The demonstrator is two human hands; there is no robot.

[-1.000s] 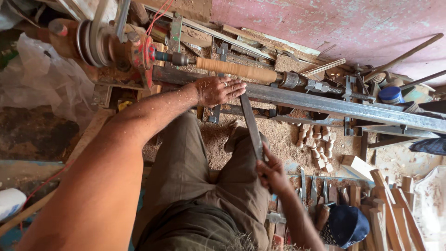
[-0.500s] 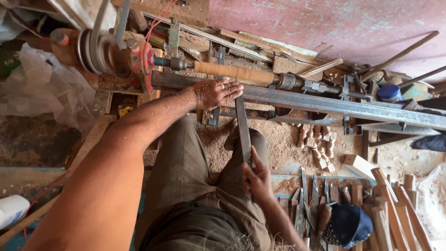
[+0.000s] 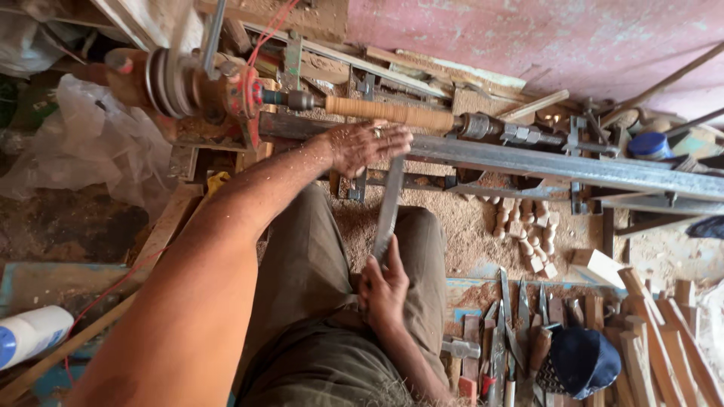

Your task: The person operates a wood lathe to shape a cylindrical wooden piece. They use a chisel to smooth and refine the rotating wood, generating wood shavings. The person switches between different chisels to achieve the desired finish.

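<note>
Lighting: soft, warm daylight, even across frame; source direction cannot be told. No hard shadows. Darkest zone under the grey steel lathe rail [image 3: 573, 167]. Mild sheen on the crumpled clear plastic sheet [image 3: 90, 151]. Focus sharp mid-frame. Long flat metal chisel [image 3: 388, 211] slightly motion-blurred. Bare left forearm [image 3: 188, 316] soft, close to lens. Wide-angle bending at edges.

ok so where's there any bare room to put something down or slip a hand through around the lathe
Barest patch: the sawdust-covered floor between the person's knee and the small turned pieces. A hand could pass under the steel rail there. The dark ground below the plastic sheet is also open. Crowded: the chisels and wood sticks bottom right, and the far side behind the spindle.
</note>
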